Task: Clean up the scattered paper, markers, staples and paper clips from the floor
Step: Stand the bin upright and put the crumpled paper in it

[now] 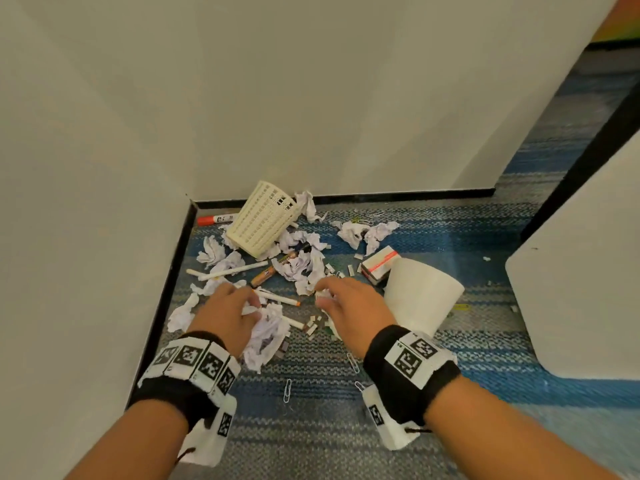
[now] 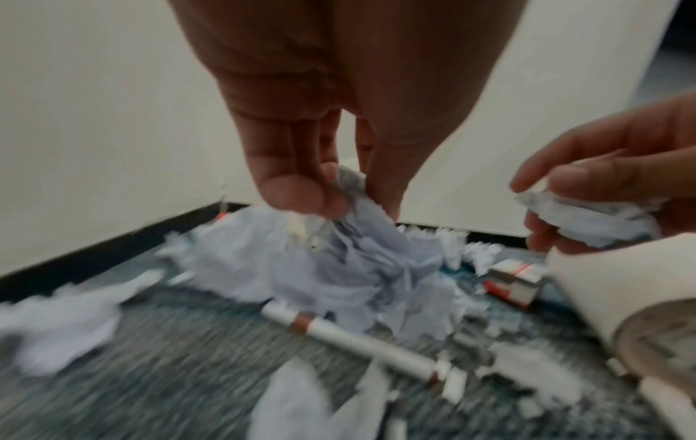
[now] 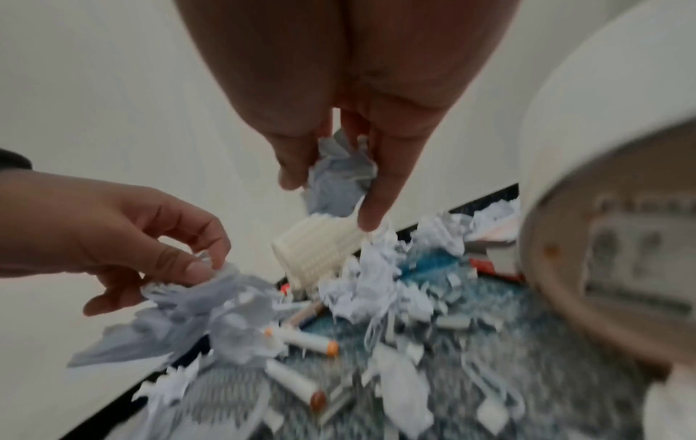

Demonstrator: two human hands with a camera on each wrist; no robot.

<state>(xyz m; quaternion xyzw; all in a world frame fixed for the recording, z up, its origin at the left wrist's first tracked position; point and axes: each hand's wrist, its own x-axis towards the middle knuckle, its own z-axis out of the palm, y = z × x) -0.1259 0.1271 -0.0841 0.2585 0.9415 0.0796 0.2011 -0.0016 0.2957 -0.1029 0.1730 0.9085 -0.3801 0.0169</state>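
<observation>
My left hand [image 1: 242,315] pinches a large crumpled white paper [image 1: 268,336] between thumb and fingers and holds it just above the carpet; the left wrist view shows this hand [image 2: 339,196] gripping the paper [image 2: 361,268]. My right hand [image 1: 341,301] curls round a small paper ball [image 1: 322,295], seen in the right wrist view as the ball [image 3: 339,181] inside the hand [image 3: 331,193]. More paper wads [image 1: 301,265], markers [image 1: 277,297], loose staples [image 1: 313,323] and paper clips [image 1: 287,389] lie scattered on the carpet.
A white bin [image 1: 420,296] lies tipped on its side right of my right hand. A cream mesh basket [image 1: 263,220] lies tipped near the corner, with a red-capped marker [image 1: 216,219] by the wall. A staple box [image 1: 379,263] sits beside the bin. Walls close the left and back.
</observation>
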